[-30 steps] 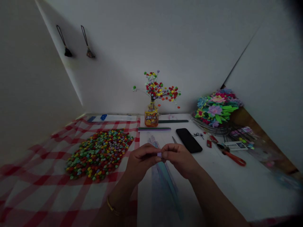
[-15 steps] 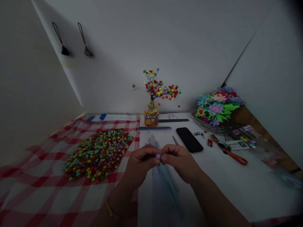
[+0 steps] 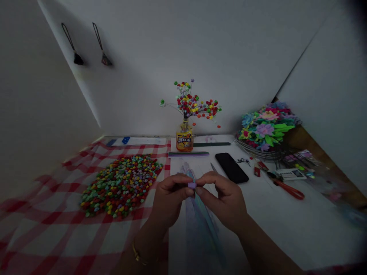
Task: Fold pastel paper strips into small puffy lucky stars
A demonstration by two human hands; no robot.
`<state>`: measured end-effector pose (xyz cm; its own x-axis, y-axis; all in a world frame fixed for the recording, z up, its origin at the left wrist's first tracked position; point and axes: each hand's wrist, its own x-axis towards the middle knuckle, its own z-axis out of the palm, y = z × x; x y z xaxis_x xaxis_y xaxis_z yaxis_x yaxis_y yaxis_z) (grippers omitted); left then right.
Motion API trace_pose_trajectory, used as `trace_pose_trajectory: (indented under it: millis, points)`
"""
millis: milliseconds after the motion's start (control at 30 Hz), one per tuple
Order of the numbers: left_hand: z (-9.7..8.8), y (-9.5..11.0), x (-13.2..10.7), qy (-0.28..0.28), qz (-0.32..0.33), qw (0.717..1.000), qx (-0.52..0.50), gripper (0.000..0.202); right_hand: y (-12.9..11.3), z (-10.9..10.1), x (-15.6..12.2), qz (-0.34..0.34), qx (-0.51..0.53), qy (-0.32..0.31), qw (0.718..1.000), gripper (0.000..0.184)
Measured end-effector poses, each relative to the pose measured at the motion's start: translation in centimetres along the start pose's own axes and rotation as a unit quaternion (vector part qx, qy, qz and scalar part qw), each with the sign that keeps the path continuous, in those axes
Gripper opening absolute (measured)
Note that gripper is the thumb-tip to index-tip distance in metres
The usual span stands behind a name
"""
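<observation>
A small purple folded paper star (image 3: 192,185) is pinched between the thumb and fingers of my left hand (image 3: 171,196). My right hand (image 3: 222,196) has its thumb and forefinger at the star's right side, closed on its edge. Beneath both hands, long pale blue and purple paper strips (image 3: 205,217) lie on the white surface, partly covered by my fingers. To the left spreads a large pile of small colourful paper stars (image 3: 120,187).
A bottle (image 3: 184,142) holding stems of colourful stars stands at the back. A black phone (image 3: 231,168) lies right of my hands, near a pointed metal tip (image 3: 213,167). Farther right are an orange-handled tool (image 3: 289,189) and a bunch of fuzzy flowers (image 3: 265,128).
The purple piece has turned a little in my fingers and looks plumper. My right thumb and forefinger have drawn slightly apart and to the right. The view has shifted slightly.
</observation>
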<state>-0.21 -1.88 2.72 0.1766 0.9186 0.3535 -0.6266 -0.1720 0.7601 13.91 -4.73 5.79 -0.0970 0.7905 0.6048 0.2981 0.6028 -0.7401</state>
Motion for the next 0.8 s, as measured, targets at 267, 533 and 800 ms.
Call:
trace_pose_trajectory:
  millis: [267, 533, 800]
  points:
    - [-0.55, 0.00, -0.06, -0.022, 0.013, 0.998, 0.050, 0.018, 0.11, -0.16, -0.04, -0.036, -0.025, -0.024, 0.999, 0.014]
    - [-0.59, 0.11, -0.19, -0.025, 0.029, 0.995, 0.093, 0.019, -0.32, -0.29, 0.22, -0.060, -0.043, -0.011, 0.997, 0.015]
    - [-0.71, 0.08, -0.21, -0.034, 0.023, 0.994, 0.105, 0.021, -0.38, -0.53, 0.25, -0.120, -0.090, -0.008, 0.989, 0.021]
